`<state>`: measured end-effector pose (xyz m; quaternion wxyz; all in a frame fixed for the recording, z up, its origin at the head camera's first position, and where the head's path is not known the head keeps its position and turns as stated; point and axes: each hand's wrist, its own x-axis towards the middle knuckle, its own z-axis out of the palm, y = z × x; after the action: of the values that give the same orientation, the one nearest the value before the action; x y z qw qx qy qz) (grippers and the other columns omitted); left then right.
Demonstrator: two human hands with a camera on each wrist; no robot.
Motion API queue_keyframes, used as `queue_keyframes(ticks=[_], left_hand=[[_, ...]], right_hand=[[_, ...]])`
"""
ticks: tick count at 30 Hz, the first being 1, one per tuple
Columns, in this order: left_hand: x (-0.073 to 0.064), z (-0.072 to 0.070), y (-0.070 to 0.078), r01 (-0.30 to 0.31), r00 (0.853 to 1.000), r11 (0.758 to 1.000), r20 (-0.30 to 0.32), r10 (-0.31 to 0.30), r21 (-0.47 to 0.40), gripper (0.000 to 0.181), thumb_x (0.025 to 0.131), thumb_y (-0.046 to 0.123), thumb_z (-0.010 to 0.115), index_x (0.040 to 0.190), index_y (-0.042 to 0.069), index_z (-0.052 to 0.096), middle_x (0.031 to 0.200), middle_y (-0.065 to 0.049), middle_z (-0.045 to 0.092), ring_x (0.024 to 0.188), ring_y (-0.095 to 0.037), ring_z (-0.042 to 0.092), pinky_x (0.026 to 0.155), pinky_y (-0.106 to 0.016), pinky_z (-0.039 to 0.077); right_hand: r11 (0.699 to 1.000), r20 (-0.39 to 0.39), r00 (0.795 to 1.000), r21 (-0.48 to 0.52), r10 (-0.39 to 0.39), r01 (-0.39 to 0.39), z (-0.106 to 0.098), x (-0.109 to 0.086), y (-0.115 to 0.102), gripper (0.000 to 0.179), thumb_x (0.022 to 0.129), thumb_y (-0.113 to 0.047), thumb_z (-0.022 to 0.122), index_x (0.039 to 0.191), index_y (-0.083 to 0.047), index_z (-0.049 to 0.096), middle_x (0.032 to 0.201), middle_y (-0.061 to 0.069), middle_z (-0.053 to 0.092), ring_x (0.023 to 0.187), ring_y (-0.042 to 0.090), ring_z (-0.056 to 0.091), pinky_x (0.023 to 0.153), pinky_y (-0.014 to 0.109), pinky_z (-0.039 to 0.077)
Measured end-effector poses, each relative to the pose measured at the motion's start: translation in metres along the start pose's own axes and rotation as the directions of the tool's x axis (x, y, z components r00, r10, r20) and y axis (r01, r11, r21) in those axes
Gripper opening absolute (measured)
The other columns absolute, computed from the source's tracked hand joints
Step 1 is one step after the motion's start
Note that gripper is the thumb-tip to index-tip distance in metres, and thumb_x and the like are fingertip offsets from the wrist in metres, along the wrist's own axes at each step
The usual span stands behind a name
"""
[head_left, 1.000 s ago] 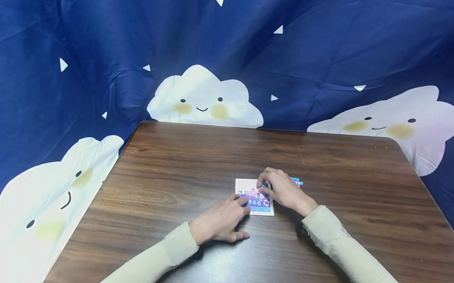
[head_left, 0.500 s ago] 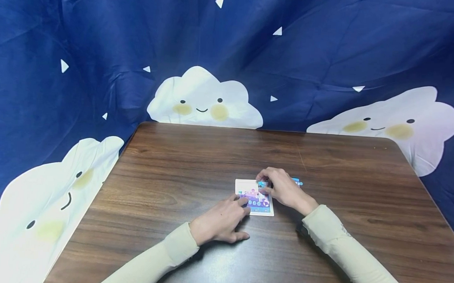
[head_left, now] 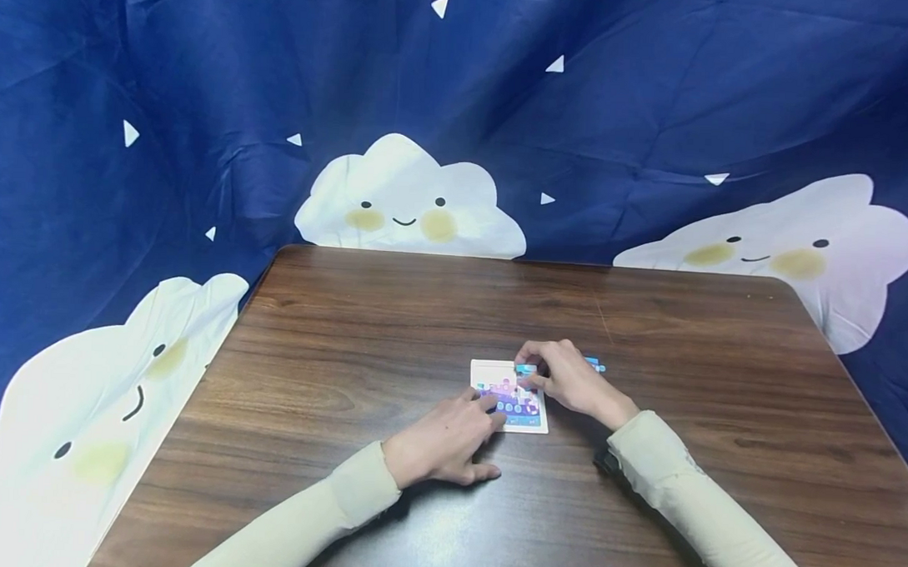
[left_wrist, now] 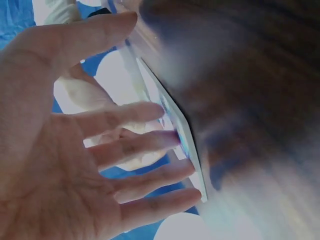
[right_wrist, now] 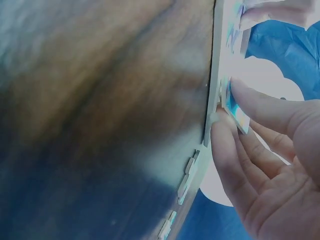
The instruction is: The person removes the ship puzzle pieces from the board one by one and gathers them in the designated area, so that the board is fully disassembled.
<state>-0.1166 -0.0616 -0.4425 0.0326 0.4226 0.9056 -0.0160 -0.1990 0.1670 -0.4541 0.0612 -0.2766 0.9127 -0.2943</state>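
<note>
A jigsaw puzzle board (head_left: 491,371) with a white frame lies on the table, its nearer part filled with purple, pink and blue picture pieces. My right hand (head_left: 568,378) pinches a blue puzzle piece (head_left: 526,369) between thumb and fingers over the upper right of the board. In the right wrist view that puzzle piece (right_wrist: 237,111) is tilted against the board's surface. The fingertips of my left hand (head_left: 447,439) rest on the board's lower left, fingers spread and nearly straight. Close up, the left hand (left_wrist: 75,160) shows its palm, with nothing gripped.
Blue loose puzzle pieces (head_left: 595,364) lie on the table just right of the board, partly hidden behind my right hand. Brown wood-grain table (head_left: 362,330) surrounds the board. A blue cloth (head_left: 580,113) with smiling clouds hangs behind the table's far edge.
My right fingers have shifted slightly, and the blue piece between them shows more clearly than a second ago. The left hand stays almost still on the board.
</note>
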Motion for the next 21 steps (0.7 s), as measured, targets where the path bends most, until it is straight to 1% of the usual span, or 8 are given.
queue_keyframes(ticks=[2,4,6,9,12,14,17,21], left_hand=[[0.002,0.0,0.002,0.014,1.0,1.0,0.012,-0.014,0.018,0.064,0.09,0.061,0.072,0.13,0.013,0.066,0.126,-0.004,0.067,0.113,-0.026,0.066,0.094,-0.033,0.059],[0.005,0.0,0.006,0.029,0.999,0.998,0.026,-0.031,0.052,0.074,0.094,0.062,0.067,0.146,0.01,0.058,0.14,-0.007,0.063,0.123,-0.029,0.065,0.103,-0.037,0.058],[0.008,0.002,0.01,0.052,0.998,0.995,0.025,-0.055,0.085,0.078,0.097,0.063,0.062,0.153,0.01,0.051,0.148,-0.008,0.059,0.128,-0.032,0.064,0.103,-0.04,0.058],[0.013,0.004,0.015,0.084,0.996,0.985,0.001,-0.086,0.151,0.079,0.097,0.066,0.058,0.154,0.012,0.051,0.151,-0.007,0.057,0.127,-0.029,0.063,0.094,-0.037,0.062],[0.016,0.005,0.018,0.115,0.993,0.972,-0.04,-0.108,0.207,0.079,0.094,0.071,0.059,0.151,0.016,0.055,0.146,-0.003,0.058,0.119,-0.022,0.061,0.078,-0.029,0.062],[0.018,0.005,0.019,0.122,0.992,0.965,-0.052,-0.113,0.231,0.08,0.092,0.073,0.06,0.15,0.018,0.056,0.141,-0.002,0.058,0.115,-0.02,0.059,0.073,-0.026,0.06],[0.021,0.006,0.019,0.124,0.992,0.964,-0.046,-0.117,0.234,0.081,0.091,0.074,0.06,0.149,0.019,0.057,0.136,-0.001,0.057,0.113,-0.018,0.057,0.07,-0.024,0.059],[0.023,0.006,0.018,0.118,0.993,0.969,-0.026,-0.115,0.218,0.081,0.091,0.074,0.06,0.15,0.018,0.056,0.136,-0.001,0.055,0.115,-0.019,0.056,0.074,-0.024,0.06]], right_hand=[[1.0,0.003,1.0,0.012,0.006,-0.006,0.0,-0.001,0.0,0.016,0.089,-0.008,0.081,0.104,-0.008,0.075,0.089,0.001,0.076,0.077,0.008,0.065,0.071,0.026,0.054],[1.0,0.008,1.0,0.017,0.011,-0.011,0.0,-0.001,0.001,0.016,0.09,-0.009,0.08,0.105,-0.008,0.075,0.09,0.001,0.076,0.077,0.008,0.064,0.071,0.025,0.054],[1.0,0.011,1.0,0.016,0.015,-0.016,0.001,-0.001,0.001,0.016,0.09,-0.009,0.08,0.105,-0.008,0.075,0.091,0.001,0.076,0.077,0.008,0.064,0.071,0.024,0.053],[1.0,0.01,1.0,0.005,0.019,-0.019,0.001,-0.001,0.001,0.016,0.09,-0.01,0.08,0.105,-0.009,0.075,0.091,0.001,0.076,0.077,0.008,0.063,0.071,0.024,0.052],[1.0,0.004,1.0,0.0,0.022,-0.022,0.001,-0.001,0.0,0.015,0.09,-0.01,0.08,0.104,-0.009,0.075,0.089,-0.001,0.075,0.076,0.007,0.062,0.07,0.023,0.051],[1.0,0.001,1.0,-0.001,0.022,-0.022,0.001,-0.001,0.0,0.014,0.09,-0.01,0.08,0.103,-0.01,0.075,0.087,-0.002,0.074,0.075,0.006,0.061,0.07,0.023,0.051],[1.0,0.001,1.0,-0.002,0.018,-0.018,0.0,-0.002,0.0,0.014,0.091,-0.01,0.08,0.104,-0.01,0.075,0.085,-0.003,0.074,0.075,0.006,0.062,0.07,0.024,0.051],[1.0,0.001,1.0,-0.017,0.016,-0.016,-0.002,-0.003,0.0,0.015,0.091,-0.007,0.078,0.105,-0.012,0.075,0.088,-0.003,0.075,0.077,0.007,0.064,0.071,0.027,0.052]])
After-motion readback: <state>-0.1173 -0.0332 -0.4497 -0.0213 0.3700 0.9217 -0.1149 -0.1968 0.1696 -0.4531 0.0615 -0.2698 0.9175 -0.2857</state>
